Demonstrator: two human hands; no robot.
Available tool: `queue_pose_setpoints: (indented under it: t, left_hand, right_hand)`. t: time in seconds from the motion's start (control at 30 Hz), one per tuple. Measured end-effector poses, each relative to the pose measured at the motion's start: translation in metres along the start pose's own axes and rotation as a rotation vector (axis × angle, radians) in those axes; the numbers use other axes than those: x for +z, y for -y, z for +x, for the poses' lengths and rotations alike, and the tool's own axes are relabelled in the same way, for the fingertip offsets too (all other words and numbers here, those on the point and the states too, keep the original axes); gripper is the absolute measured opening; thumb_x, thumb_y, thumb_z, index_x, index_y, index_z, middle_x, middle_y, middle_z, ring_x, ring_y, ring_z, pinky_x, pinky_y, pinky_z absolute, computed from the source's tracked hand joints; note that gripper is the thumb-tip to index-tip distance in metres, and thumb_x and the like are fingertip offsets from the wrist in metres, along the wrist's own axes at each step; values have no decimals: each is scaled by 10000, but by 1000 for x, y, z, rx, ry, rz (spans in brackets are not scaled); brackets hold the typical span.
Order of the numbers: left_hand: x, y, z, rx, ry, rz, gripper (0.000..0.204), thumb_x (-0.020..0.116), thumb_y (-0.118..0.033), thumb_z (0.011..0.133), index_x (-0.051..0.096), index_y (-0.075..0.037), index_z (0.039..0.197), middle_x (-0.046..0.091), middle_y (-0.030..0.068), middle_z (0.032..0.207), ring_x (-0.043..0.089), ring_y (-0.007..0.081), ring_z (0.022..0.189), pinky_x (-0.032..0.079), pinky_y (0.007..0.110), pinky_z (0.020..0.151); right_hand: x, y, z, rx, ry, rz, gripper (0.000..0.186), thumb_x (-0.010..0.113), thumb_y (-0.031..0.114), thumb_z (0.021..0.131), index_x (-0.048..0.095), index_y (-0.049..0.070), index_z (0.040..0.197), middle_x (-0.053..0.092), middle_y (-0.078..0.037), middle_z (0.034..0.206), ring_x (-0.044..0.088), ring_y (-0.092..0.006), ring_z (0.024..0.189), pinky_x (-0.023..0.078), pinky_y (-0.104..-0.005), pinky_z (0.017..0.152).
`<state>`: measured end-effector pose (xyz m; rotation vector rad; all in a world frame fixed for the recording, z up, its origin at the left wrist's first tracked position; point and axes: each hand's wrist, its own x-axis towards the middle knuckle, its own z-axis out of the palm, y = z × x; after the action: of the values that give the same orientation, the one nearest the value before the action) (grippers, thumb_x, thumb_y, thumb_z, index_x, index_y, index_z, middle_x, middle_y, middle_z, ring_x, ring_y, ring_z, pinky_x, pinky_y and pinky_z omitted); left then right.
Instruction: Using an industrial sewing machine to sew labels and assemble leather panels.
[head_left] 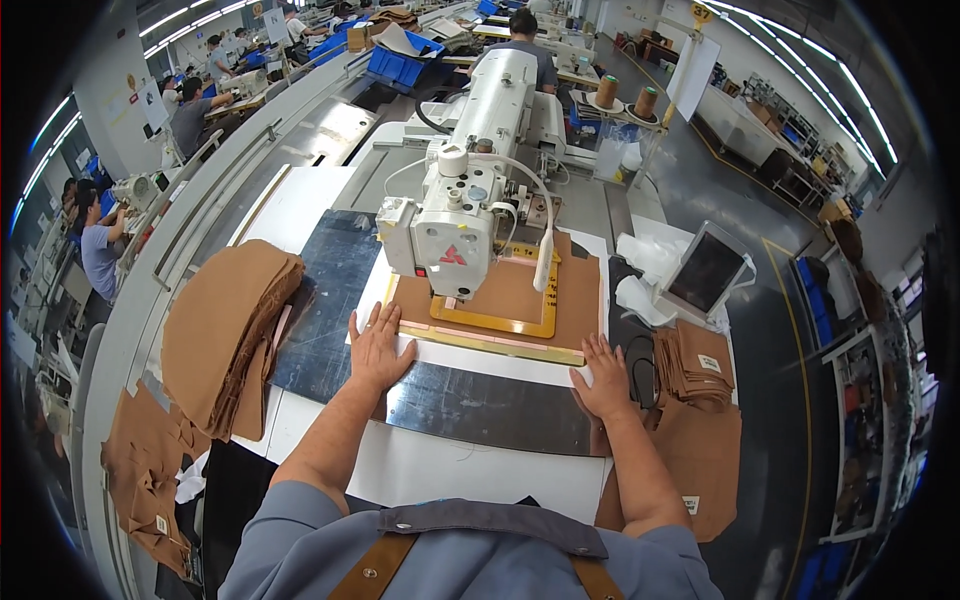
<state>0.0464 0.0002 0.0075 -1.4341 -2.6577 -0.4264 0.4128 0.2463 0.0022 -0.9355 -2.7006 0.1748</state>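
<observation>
My left hand (375,348) lies flat with its fingers spread at the near left corner of a white sheet (470,356). At the sheet's near right corner my right hand (604,378) rests the same way, fingers stretched forward and palm down. Between and beyond them a brown fabric piece (582,290) lies on the sheet, with a yellow frame (500,325) on top. A yellowish strip (490,343) runs along the fabric's near edge. The white sewing machine head (445,225) stands over the frame and hides part of it. Under the sheet is a shiny metal plate (480,408).
Folded brown fabric is stacked at left (215,335), with more brown pieces (145,470) below it. Labelled brown stacks (690,365) lie at right, near a tilted screen (703,270) and white plastic (645,262). Thread cones (606,92) stand behind. Other people work farther off.
</observation>
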Motion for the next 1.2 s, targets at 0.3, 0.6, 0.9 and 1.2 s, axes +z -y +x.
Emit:
queue_pose_setpoints:
  t: [0.3, 0.6, 0.9, 1.2]
  left_hand:
    - [-4, -2, 3, -2, 92, -21, 803, 560, -479, 903, 400, -82, 1582, 385, 62, 1656, 232, 244, 1580, 7, 542, 1286]
    - [-3, -1, 3, -15, 32, -23, 824, 591, -461, 879, 391, -95, 1590, 379, 71, 1658, 223, 252, 1584, 10, 535, 1288]
    - [-1, 2, 5, 39, 33, -35, 761, 551, -476, 912, 449, -86, 1558, 426, 102, 1627, 267, 272, 1567, 69, 509, 1289]
    - [1, 5, 3, 43, 18, -54, 763, 564, -471, 907, 459, -74, 1550, 422, 103, 1629, 275, 274, 1564, 74, 508, 1289]
  right_hand:
    - [-1, 2, 0, 11, 16, 8, 650, 604, 394, 969, 497, 56, 1514, 460, -162, 1593, 336, -302, 1536, 203, -547, 1261]
    - [0, 0, -1, -20, -21, 6, 649, 616, 388, 958, 512, 44, 1499, 478, -174, 1575, 362, -320, 1522, 224, -563, 1251]
    - [0, -1, 2, -27, -19, 6, 656, 614, 391, 954, 509, 38, 1497, 478, -184, 1572, 369, -340, 1516, 225, -575, 1246]
    - [0, 1, 1, -10, -4, 3, 658, 611, 385, 957, 497, 43, 1507, 467, -179, 1582, 355, -330, 1524, 215, -560, 1255]
